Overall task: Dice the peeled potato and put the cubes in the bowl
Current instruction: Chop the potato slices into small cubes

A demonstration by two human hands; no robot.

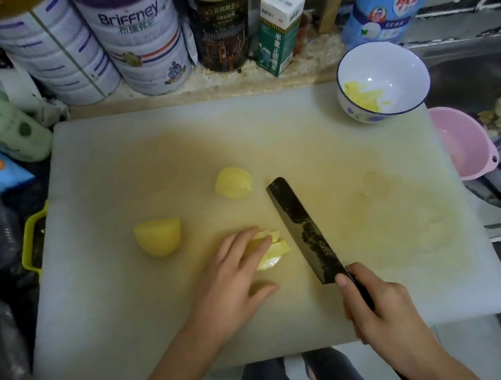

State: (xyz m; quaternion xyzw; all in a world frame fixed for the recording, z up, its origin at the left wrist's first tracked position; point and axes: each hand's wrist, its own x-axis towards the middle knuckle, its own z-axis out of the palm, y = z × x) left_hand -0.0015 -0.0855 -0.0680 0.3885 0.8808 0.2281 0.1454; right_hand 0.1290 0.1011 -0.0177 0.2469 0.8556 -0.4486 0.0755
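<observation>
Now the stack of slices sits a little below the middle of the board, and the step in hand looks like cutting it into strips and then cubes. The left hand lies flat on the stack, fingers fairly straight and thumb spread toward 5 o'clock. Curling those fingertips back would be safer, since they reach close to the blade. The right hand is wrapped round the handle of the knife, whose blade runs from 5 toward 11 o'clock just right of the stack. Even spacing and straight downward cuts should keep the cubes alike; the slices look wet and may slide, so firm pressure from above will help.

Two uncut pieces wait: a half at 9 o'clock of the stack and a chunk at 12. The bowl, at the board's 1 o'clock corner, already holds some cubes.

Much of the stack is hidden under the left fingers, so its slice count is unclear. Whether the blade's edge touches the board cannot be told. A yellowish spot by the left thumb is too blurred to name.
</observation>
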